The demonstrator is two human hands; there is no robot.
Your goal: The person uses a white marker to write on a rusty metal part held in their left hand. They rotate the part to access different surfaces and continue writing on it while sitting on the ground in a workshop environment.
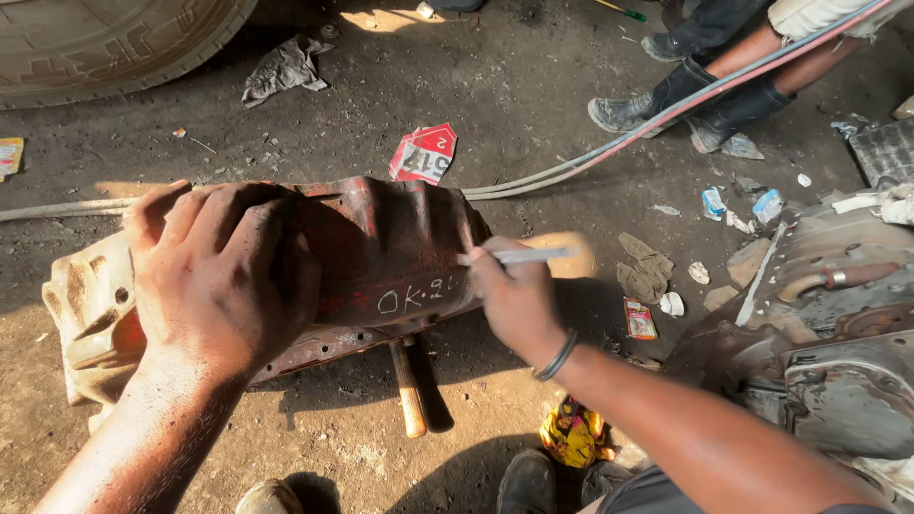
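One view, head camera: looking down at both hands over a dirt floor.
Left hand [224, 276]: laid flat, palm down, fingers together, pressing on top of the red metal housing [381, 257]; it grips nothing.
Right hand [514, 300]: fingers closed tight on a white marker [524, 255], tip at the housing's right end; a dark band sits on the wrist.
Housing, place: on the ground at centre, rusty red, with a pale, worn end toward the left; white chalk-like marks on its near face.
Hammer [409, 390]: wooden handle sticks out from under the housing, toward the camera.
Red and white card [424, 152]: angular, lying flat on the dirt just beyond the housing.
Small red packet [640, 319]: rectangular, on the ground right of the right hand.
Yellow wrapper [571, 433]: crumpled, under the right forearm.
Yellow packet [9, 155]: at the left edge, near the tyre [105, 38].
Blue and white sachets [741, 205]: two, torn, on the dirt at right.
Hoses [609, 152]: red and grey pair running from upper right to behind the housing.
Other person: booted feet [666, 100] at upper right, well apart from the hands.
Grey rag [284, 69]: crumpled, top centre-left.
Metal machine parts [828, 324]: grey, at right edge.
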